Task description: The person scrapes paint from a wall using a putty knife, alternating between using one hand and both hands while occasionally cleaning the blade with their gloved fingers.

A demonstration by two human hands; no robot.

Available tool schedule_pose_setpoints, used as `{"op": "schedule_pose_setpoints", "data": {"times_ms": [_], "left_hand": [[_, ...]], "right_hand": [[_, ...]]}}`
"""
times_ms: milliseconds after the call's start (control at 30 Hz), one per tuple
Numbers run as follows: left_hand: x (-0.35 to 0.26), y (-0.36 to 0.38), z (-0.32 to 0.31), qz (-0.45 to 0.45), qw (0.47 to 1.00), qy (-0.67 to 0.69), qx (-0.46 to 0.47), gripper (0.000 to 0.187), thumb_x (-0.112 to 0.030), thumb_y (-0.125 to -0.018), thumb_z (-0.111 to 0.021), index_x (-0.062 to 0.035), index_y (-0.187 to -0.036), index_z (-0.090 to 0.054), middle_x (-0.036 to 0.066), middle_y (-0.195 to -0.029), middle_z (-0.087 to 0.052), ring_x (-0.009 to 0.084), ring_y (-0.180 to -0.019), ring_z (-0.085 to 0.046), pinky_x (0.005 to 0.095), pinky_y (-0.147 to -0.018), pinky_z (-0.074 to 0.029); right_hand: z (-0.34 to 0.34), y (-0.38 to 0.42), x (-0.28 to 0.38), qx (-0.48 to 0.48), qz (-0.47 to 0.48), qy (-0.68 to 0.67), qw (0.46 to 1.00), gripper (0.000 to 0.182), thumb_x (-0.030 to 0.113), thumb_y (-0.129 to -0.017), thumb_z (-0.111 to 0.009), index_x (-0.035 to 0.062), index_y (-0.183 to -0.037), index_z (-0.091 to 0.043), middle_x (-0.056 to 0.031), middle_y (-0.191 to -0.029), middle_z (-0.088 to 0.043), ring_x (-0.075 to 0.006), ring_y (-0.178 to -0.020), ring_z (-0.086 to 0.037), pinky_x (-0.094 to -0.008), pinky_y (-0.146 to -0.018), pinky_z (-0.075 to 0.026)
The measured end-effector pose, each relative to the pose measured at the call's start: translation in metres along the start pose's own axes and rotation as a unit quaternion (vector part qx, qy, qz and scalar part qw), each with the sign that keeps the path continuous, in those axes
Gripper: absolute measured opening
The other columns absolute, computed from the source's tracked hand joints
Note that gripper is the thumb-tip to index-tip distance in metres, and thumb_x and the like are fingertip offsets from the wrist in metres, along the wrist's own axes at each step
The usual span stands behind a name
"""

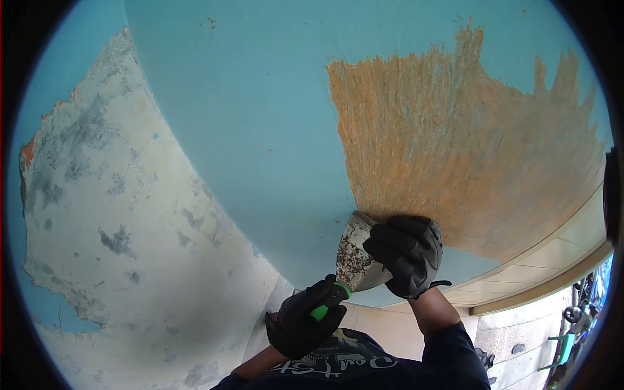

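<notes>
A scraper [354, 250] with a wide, paint-spotted metal blade leans against the wall, its blade edge at the border of blue paint and bared orange-brown surface. My left hand [304, 318], in a black glove, is wrapped round its green and black handle [333, 300]. The fingers of my right hand [411, 255], also gloved in black, press together on the blade's right side; the thumb is partly hidden. Above both hands spreads the scraped orange-brown patch [448, 143], its surface streaked and its upper edge jagged.
Blue paint [247, 117] covers the wall around the patch. On the left is a whitish, grey-stained wall area [149, 247] with chipped edges. A tiled ledge [546, 263] curves along the lower right. Beyond it are a paved floor [520, 338] and a green stool [564, 351].
</notes>
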State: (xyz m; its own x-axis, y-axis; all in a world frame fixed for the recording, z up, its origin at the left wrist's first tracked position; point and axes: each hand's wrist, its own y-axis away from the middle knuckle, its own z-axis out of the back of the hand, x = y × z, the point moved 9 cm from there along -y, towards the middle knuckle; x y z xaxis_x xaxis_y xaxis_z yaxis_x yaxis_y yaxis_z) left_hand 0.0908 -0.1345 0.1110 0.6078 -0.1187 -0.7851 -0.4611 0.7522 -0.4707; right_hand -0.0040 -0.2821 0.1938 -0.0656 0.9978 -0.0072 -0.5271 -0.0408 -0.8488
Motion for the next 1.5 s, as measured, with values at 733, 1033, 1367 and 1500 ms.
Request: {"op": "schedule_pose_setpoints", "data": {"times_ms": [733,1033,1367,1500], "left_hand": [[-0.004,0.004,-0.001,-0.019,1.000,0.024,0.002,0.062,-0.012,-0.084,-0.081,0.0031,-0.138,-0.055,0.023,-0.106,-0.073,0.0311,-0.092,-0.075,0.0389,-0.080,-0.060],[0.000,0.006,-0.003,0.003,0.999,0.036,-0.028,0.056,-0.009,-0.081,-0.083,0.0019,-0.130,-0.057,0.021,-0.108,-0.073,0.0318,-0.091,-0.075,0.0410,-0.084,-0.059],[0.003,-0.012,-0.001,0.000,0.995,0.103,-0.008,0.059,-0.008,-0.079,-0.085,0.0009,-0.130,-0.058,0.019,-0.104,-0.073,0.0299,-0.095,-0.074,0.0391,-0.085,-0.059],[0.004,0.003,-0.006,0.013,0.998,0.062,0.021,0.057,-0.008,-0.080,-0.084,0.0007,-0.129,-0.058,0.019,-0.104,-0.073,0.0306,-0.095,-0.074,0.0396,-0.084,-0.059]], "right_hand": [[0.005,-0.006,0.006,0.030,0.064,-0.006,0.997,0.022,0.026,-0.078,-0.064,0.0260,-0.096,-0.078,0.0065,-0.105,-0.074,-0.0193,-0.104,-0.068,-0.0424,-0.086,-0.048],[0.002,-0.013,0.009,0.071,0.046,-0.002,0.996,0.017,0.024,-0.074,-0.072,0.0278,-0.089,-0.076,0.0068,-0.100,-0.073,-0.0174,-0.101,-0.066,-0.0401,-0.088,-0.047],[0.009,-0.012,0.003,0.014,0.050,-0.005,0.999,0.021,0.025,-0.079,-0.066,0.0250,-0.096,-0.078,0.0085,-0.106,-0.073,-0.0167,-0.105,-0.064,-0.0355,-0.083,-0.046],[0.004,-0.006,0.008,0.065,0.086,0.002,0.994,0.020,0.025,-0.080,-0.065,0.0258,-0.096,-0.078,0.0084,-0.106,-0.073,-0.0171,-0.104,-0.065,-0.0369,-0.081,-0.046]]}}
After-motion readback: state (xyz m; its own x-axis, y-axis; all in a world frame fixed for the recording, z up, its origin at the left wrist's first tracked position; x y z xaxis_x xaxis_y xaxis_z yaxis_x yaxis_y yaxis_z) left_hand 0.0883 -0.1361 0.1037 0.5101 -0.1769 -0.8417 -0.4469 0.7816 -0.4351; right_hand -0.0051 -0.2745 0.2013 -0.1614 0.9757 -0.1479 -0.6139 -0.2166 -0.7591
